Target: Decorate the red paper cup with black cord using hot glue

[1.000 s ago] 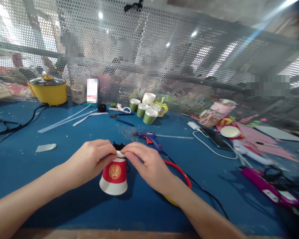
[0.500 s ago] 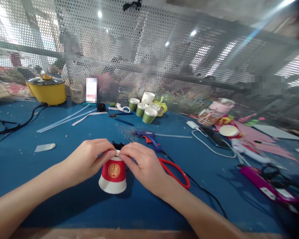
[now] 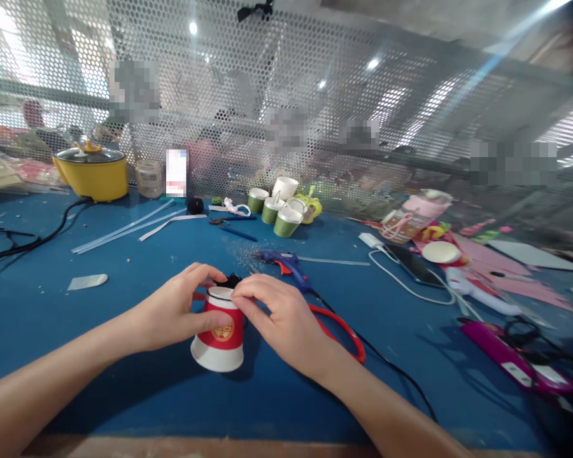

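A red and white paper cup [image 3: 214, 358] stands upside down in front of me, with a gold emblem on its red band. My left hand [image 3: 174, 310] grips it from the left, thumb across the front by the emblem. A thin black cord [image 3: 216, 296] runs around the cup's raised base. At the right side of that base, my right hand [image 3: 279, 315] pinches the cord between thumb and index finger; the fingertips hide the exact hold. Behind the cup lies a black bundle of cord [image 3: 230, 280], partly covered by my fingers.
A blue glue gun [image 3: 286, 264] and a red ring [image 3: 346, 334] lie beyond my right hand. Farther back are pliers [image 3: 233, 229], several green-and-white cups [image 3: 288, 222] and a yellow pot [image 3: 98, 178]. A phone [image 3: 413, 262] and purple power strip [image 3: 510, 356] lie right.
My left hand has moved from pinching the top edge to holding the cup's side, thumb now over the front. My right hand stays at the top edge.
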Tool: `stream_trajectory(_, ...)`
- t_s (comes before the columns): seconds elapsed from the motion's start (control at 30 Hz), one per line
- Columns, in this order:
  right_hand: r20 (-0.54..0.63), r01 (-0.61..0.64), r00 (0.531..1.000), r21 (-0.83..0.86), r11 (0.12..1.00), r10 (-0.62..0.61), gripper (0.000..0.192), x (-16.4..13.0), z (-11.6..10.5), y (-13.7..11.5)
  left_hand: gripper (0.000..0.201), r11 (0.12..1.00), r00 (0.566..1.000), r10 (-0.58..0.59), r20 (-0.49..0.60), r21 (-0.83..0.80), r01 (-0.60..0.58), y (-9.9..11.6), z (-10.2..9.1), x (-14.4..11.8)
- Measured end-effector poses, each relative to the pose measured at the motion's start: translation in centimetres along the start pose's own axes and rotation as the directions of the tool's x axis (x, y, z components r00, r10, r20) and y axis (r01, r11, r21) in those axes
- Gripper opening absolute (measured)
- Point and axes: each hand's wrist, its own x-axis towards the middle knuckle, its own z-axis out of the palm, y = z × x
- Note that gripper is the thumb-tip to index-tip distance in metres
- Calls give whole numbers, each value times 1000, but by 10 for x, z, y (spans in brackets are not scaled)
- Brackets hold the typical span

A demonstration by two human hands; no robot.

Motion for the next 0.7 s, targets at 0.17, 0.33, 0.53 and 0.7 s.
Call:
stream_trajectory(0.17,37,-55,998,93,994,52,10,-1,-2,-3,50,953,987,-82,138,-278,118,-7,10,2)
stream_trajectory(0.33,25,-115,993,137,984,113,13,1,-1,-7,55,961,993,-68,93,-260,90,-5,18,1)
stream_trajectory(0.53,31,-118,993,131,984,115,11,0,1,-6,54,958,996,-60,69,-275,77,-8,20,2)
stream_trajectory(0.7,29,-117,993,133,984,114,11,0,0,-3,54,940,993,-75,93,-327,101,-7,19,3)
